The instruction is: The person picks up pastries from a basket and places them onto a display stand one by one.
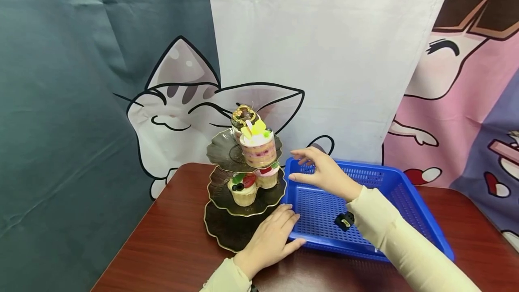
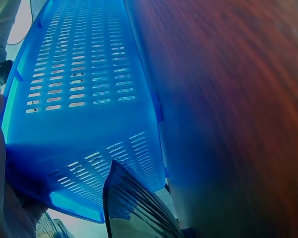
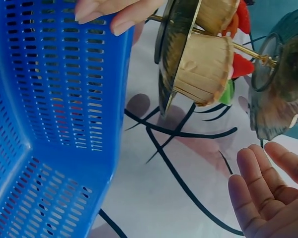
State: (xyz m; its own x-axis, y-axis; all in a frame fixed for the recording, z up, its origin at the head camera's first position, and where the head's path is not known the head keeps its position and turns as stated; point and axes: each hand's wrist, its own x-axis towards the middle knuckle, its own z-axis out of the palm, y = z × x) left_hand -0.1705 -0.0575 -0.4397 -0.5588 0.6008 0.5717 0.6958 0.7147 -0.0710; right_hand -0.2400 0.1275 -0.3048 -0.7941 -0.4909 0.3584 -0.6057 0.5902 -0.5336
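Observation:
My left hand rests on the near left corner of the blue plastic basket, fingers laid over its rim. In the right wrist view those fingertips reach over the basket's edge. My right hand hovers above the basket's left side, fingers relaxed and apart, holding nothing. It is nearest to a three-tier stand with dark scalloped plates. On the top plate a layered cake cup with yellow topping stands before a chocolate-topped one. Two fruit-topped cupcakes, one green and red, sit on the middle plate.
A reddish-brown wooden table carries the stand and basket side by side. A curtain printed with cartoon figures hangs close behind. A small black device is strapped at my right wrist. The stand's bottom plate lies beside my left hand.

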